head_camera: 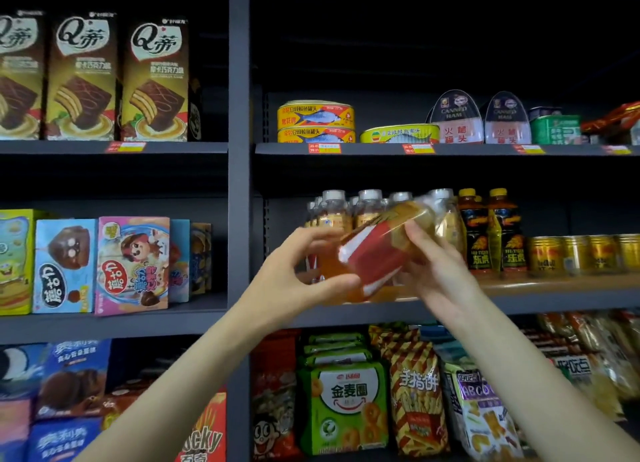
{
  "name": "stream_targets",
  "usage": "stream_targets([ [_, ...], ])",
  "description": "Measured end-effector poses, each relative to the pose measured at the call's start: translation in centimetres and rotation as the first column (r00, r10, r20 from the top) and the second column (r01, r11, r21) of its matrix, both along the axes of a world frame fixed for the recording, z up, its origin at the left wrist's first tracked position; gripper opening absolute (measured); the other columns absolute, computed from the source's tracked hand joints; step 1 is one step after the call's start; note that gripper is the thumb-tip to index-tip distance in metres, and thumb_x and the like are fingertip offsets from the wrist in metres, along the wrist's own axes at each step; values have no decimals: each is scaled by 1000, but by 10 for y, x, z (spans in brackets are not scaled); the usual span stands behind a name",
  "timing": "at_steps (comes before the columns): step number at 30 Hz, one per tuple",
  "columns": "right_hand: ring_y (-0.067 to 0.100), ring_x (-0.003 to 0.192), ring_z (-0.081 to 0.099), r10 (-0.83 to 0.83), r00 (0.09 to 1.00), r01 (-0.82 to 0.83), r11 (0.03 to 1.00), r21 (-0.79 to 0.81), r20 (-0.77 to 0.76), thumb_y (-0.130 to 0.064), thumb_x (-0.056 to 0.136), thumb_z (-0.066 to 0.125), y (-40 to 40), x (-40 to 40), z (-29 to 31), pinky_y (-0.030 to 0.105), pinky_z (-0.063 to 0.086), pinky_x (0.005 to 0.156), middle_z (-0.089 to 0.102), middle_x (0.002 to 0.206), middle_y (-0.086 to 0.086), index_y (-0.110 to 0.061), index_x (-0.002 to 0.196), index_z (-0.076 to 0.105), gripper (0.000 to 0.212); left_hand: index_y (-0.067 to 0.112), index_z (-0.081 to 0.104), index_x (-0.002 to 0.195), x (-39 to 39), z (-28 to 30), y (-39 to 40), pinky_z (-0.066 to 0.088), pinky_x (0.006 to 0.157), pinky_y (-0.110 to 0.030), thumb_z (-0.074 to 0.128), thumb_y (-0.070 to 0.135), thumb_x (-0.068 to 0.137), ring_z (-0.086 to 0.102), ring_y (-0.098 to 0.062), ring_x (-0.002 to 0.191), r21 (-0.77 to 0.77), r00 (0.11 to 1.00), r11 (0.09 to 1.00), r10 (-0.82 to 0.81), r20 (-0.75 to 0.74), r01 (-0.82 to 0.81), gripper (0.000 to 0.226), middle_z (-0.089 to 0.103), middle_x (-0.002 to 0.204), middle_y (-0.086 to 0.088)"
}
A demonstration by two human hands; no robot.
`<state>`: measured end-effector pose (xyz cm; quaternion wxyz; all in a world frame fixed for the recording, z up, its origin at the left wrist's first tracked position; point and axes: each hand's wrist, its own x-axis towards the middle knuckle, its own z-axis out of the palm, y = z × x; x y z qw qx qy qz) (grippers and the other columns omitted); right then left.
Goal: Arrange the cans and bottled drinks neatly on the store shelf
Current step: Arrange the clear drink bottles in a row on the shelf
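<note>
A clear bottle of amber drink with a red and white label [372, 253] is tilted, its top leaning up and to the right, blurred by motion. My left hand [301, 271] grips its lower end and my right hand [434, 264] holds its upper part. Behind it stands a row of the same white-capped bottles [349, 208] on the middle shelf [561, 293]. Two dark bottles with yellow caps [490, 229] stand to the right, then several gold cans [585, 253].
The upper shelf [374, 148] carries yellow fish tins [316, 120], a flat green-yellow tin [398, 134], canned ham packs [479, 118] and a green tin [554, 127]. Snack bags [343, 395] fill the shelf below. A grey upright post [239, 149] divides off biscuit boxes [133, 264] at left.
</note>
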<state>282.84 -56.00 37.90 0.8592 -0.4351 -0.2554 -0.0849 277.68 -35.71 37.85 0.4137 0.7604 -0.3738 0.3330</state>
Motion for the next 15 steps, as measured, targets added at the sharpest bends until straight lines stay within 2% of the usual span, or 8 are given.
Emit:
stream_targets([
  [2, 23, 107, 65, -146, 970, 162, 984, -74, 194, -21, 64, 75, -4, -3, 4, 35, 58, 76, 64, 122, 6, -25, 134, 48, 75, 34, 62, 114, 6, -1, 6, 51, 95, -34, 73, 50, 66, 57, -6, 114, -68, 980, 997, -53, -194, 40, 51, 62, 121, 10],
  [4, 22, 109, 64, -160, 932, 204, 973, -108, 326, -25, 60, 81, -7, -6, 5, 32, 57, 77, 65, 118, 2, -29, 130, 49, 77, 38, 63, 112, 10, -2, 7, 52, 92, -41, 75, 49, 63, 62, -17, 111, -161, 923, 980, -165, -346, 115, 52, 59, 126, 0],
  [6, 21, 109, 64, -136, 907, 217, 962, -165, 398, -37, 52, 89, -10, -6, 7, 32, 56, 79, 66, 117, 2, -31, 129, 49, 87, 44, 54, 120, 13, -2, 6, 54, 88, -38, 79, 46, 59, 63, -19, 109, -182, 872, 972, -217, -439, 150, 66, 55, 129, -3],
  [9, 20, 113, 61, -151, 870, 305, 913, -271, 470, -44, 50, 90, -14, -10, 9, 40, 55, 86, 64, 121, 0, -31, 136, 44, 99, 39, 47, 128, 9, -4, 2, 54, 87, -35, 82, 37, 58, 63, -20, 108, -147, 818, 967, -254, -516, 207, 78, 62, 123, -6],
  [12, 13, 112, 61, -225, 848, 389, 879, -275, 480, -40, 62, 86, -14, -11, 8, 34, 55, 87, 64, 120, -5, -31, 139, 39, 90, 34, 52, 124, 5, -2, -1, 56, 80, -30, 84, 22, 67, 66, -20, 103, -271, 816, 937, -331, -475, 222, 67, 68, 114, -6],
  [13, 10, 112, 60, -259, 840, 424, 861, -279, 477, -42, 63, 83, -12, -12, 8, 31, 55, 87, 62, 120, -8, -31, 139, 39, 88, 35, 52, 121, 6, 0, -2, 56, 77, -26, 81, 20, 67, 66, -16, 102, -268, 866, 948, -276, -418, 172, 63, 68, 111, -3],
  [15, 9, 111, 60, -272, 856, 428, 850, -308, 440, -51, 57, 78, -4, -14, 8, 31, 54, 90, 62, 121, -7, -27, 136, 43, 89, 34, 51, 119, 11, 3, -2, 53, 76, -18, 81, 17, 68, 62, -7, 104, -141, 982, 988, 41, -185, -67, 62, 64, 113, 8],
])
